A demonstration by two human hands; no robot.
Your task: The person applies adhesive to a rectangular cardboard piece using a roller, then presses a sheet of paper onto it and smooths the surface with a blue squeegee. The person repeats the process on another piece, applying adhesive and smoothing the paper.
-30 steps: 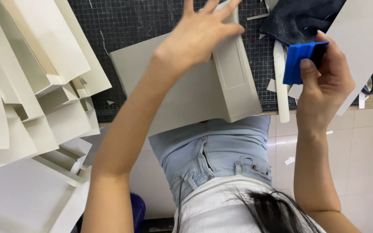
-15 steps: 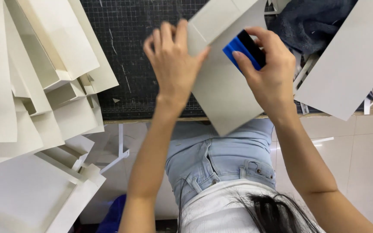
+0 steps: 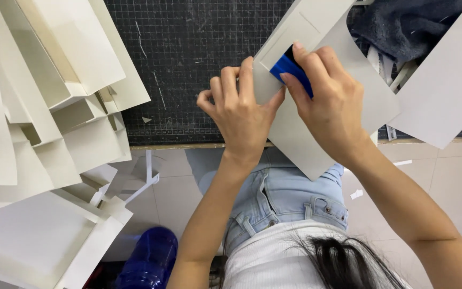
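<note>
- Stack of cream card pieces (image 3: pixel 54 107), folded and overlapping, fanned past the left edge of the black cutting mat (image 3: pixel 188 69).
- Blue plastic container (image 3: pixel 148 259) low on the tiled floor, beneath the stack.
- Left hand (image 3: pixel 239 115) closed on the near-left edge of a grey board panel (image 3: pixel 338 107), thumb on top, fingers curled.
- Panel tilted, overhanging the front edge of the mat above the lap.
- Right hand (image 3: pixel 330 101) gripping a blue scraper (image 3: pixel 291 69), pressed flat onto the panel close to the left thumb.
- Dark cloth (image 3: pixel 402 24) at the far right corner; another pale board (image 3: pixel 445 91) just beside it.
</note>
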